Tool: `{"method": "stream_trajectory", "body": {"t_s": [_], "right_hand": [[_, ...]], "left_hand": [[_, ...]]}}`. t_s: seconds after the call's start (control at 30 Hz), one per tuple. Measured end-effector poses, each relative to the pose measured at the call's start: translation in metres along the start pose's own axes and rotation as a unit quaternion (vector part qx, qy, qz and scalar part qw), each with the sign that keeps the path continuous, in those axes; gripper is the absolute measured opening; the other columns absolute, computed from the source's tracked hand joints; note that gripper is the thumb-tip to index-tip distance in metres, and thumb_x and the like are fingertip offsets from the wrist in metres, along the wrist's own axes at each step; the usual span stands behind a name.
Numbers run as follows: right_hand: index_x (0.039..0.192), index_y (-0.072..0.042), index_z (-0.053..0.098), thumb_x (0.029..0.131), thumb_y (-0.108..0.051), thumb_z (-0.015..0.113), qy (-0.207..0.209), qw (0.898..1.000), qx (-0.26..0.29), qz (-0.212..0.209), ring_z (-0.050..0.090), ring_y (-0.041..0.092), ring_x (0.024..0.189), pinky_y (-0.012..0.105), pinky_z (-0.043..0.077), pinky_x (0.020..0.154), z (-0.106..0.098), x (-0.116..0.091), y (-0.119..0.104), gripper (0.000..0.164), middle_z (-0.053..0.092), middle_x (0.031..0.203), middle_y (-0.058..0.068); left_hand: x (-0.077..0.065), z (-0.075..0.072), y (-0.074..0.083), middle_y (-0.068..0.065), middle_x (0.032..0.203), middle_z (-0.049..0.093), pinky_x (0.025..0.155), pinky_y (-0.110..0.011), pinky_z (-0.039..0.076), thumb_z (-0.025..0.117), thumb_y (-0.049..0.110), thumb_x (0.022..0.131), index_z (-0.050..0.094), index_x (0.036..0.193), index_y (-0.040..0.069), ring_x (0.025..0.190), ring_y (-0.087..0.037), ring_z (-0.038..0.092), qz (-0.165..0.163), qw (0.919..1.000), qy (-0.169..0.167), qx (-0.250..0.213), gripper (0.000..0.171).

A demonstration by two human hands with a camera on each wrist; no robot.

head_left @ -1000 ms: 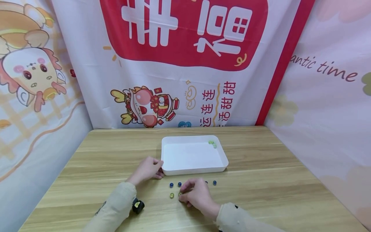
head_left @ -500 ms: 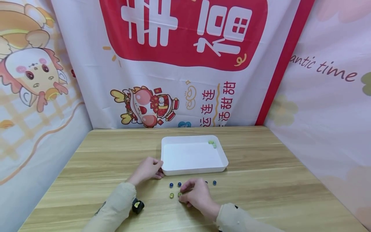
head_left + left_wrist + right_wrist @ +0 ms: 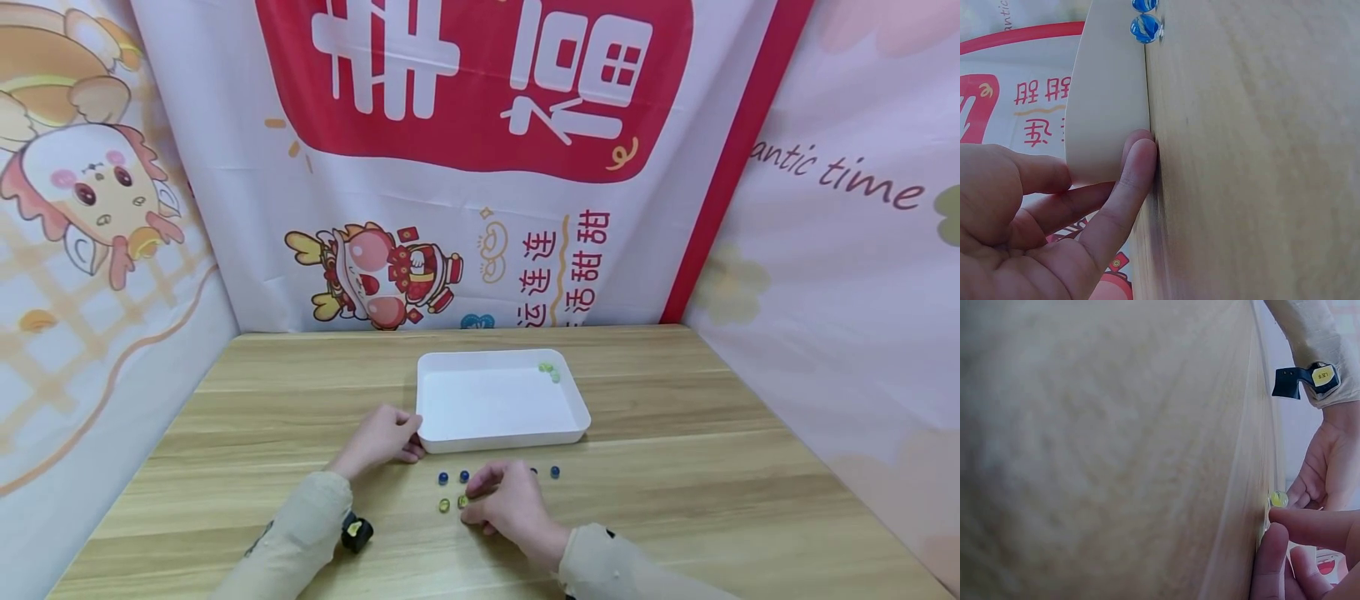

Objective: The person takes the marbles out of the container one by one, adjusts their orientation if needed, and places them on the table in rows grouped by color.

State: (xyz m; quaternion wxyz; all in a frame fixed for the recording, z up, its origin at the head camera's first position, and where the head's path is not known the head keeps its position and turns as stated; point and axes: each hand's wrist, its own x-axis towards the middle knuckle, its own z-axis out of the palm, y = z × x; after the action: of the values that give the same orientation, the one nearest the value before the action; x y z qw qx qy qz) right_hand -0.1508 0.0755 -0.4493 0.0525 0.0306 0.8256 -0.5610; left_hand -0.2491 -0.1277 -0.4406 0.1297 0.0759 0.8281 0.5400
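Note:
In the head view, my left hand (image 3: 386, 435) grips the front left corner of a white tray (image 3: 495, 443). The left wrist view has its fingers bent around the tray's wall (image 3: 1107, 94), low against the table. My right hand (image 3: 510, 504) is down on the table in front of the tray, thumb and index finger pinching a yellow-green glass marble (image 3: 462, 502). A second yellow-green marble (image 3: 444, 505) lies just left of it. Behind them, several blue marbles stand in a row, among them a blue marble (image 3: 443, 477); the right hand partly hides this row.
Several pale green marbles (image 3: 551, 371) lie in the tray's far right corner. A black wrist mount (image 3: 357, 533) sits on the left sleeve. The wooden table (image 3: 675, 483) meets printed cloth walls at the back and sides.
The marble at the right fingertips has shifted slightly left, toward the other yellow-green one. The left hand and tray stay put. The cloth on the left sways a little.

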Motion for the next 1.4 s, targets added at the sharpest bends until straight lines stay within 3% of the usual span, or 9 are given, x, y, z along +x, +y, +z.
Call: {"method": "stream_trajectory", "body": {"t_s": [1.4], "right_hand": [[0.086,-0.002,0.069,0.058,0.012,0.087,-0.007,1.0,0.021,-0.008,0.063,0.019,0.053,0.035,0.058,0.047,-0.0061,-0.006,-0.0027,0.036,0.067,0.086,0.007]], "left_hand": [[-0.003,-0.0025,0.0,-0.015,0.078,0.069,0.065,-0.033,0.061,0.049,0.01,0.103,0.071,0.085,-0.007,0.071,-0.024,0.069,0.012,0.9999,-0.009,0.002,0.033]]}}
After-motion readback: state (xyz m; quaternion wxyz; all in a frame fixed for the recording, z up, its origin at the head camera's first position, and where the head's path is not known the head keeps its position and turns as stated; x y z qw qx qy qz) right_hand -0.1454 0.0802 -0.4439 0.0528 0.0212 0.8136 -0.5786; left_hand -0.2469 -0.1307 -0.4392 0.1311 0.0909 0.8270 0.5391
